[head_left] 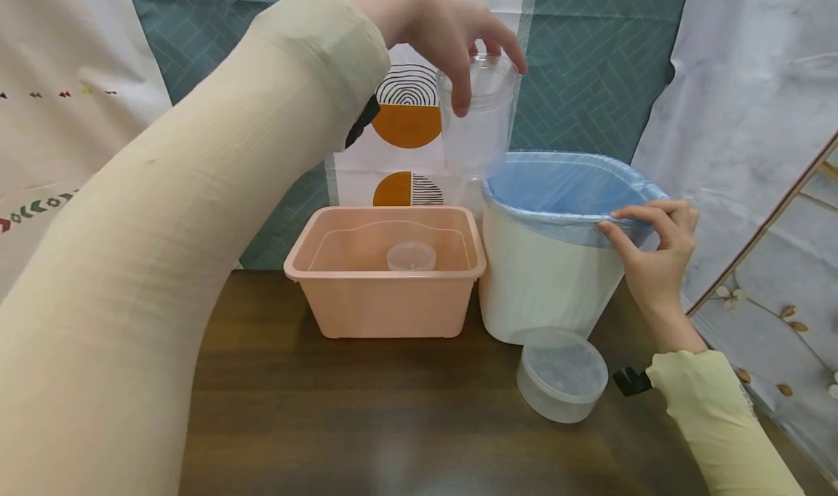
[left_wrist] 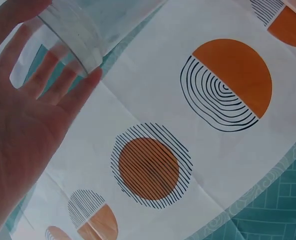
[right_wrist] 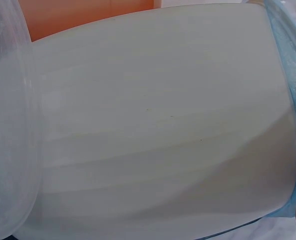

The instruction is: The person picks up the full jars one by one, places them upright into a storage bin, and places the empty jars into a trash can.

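Observation:
Held from above by the left hand (head_left: pixel 448 38), a tall clear plastic container (head_left: pixel 478 136) hangs in the air just left of and above a white bin (head_left: pixel 543 281). In the left wrist view, the fingers reach around the container's rim (left_wrist: pixel 80 42). A blue bag (head_left: pixel 556 183) lines the bin and folds over its edge. The right hand (head_left: pixel 657 256) pinches the bag-covered rim at the bin's right side. In front of the bin sits a low round clear container (head_left: pixel 564 376), also at the left edge of the right wrist view.
A peach plastic basin (head_left: pixel 386 307) stands left of the bin, with a small clear round container (head_left: pixel 411 257) inside. Both rest on a dark wooden table (head_left: pixel 366 416). Patterned cloths (head_left: pixel 596 67) hang behind, and a pale cloth (head_left: pixel 740 118) hangs at the right.

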Available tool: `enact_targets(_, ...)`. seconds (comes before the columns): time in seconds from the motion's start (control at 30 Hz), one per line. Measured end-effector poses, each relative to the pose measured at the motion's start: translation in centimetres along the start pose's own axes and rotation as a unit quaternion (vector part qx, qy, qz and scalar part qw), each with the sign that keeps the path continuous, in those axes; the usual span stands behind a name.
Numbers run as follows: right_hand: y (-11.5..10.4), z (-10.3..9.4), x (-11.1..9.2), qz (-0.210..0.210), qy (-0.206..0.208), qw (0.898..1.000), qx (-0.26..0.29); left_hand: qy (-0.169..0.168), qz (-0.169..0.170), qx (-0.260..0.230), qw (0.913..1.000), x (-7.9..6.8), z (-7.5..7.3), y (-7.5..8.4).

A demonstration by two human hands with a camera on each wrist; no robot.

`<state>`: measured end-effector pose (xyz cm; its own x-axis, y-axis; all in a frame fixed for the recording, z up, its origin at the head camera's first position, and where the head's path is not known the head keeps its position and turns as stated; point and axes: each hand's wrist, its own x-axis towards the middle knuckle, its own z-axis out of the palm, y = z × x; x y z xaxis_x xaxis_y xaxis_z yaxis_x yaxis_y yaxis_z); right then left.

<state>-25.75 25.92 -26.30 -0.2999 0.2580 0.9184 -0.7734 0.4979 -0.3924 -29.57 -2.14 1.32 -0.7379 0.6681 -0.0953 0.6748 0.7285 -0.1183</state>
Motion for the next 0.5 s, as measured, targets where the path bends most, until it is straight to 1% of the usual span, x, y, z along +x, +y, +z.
enact_targets(0.17, 0.1, -0.1, 0.0, 0.0, 0.005, 1.0, 0.0, 0.03, 0.011, -0.001, 0.9995, 0.5, 0.2, 0.8)
enact_targets(0.33, 0.3, -0.2, 0.1, -0.001, 0.006, 1.0, -0.003, 0.058, 0.034, -0.008, 0.9977, 1.2, 0.8, 1.9)
enact_targets(0.4, 0.3, -0.3, 0.1, 0.0, 0.005, 1.0, -0.005, 0.064, 0.04, -0.013, 0.9971, 1.5, 1.2, 2.4)
enact_targets(0.5, 0.3, -0.3, 0.0, -0.001, 0.006, 1.0, -0.006, 0.058, 0.046, -0.019, 0.9971, 2.0, 1.8, 2.9)
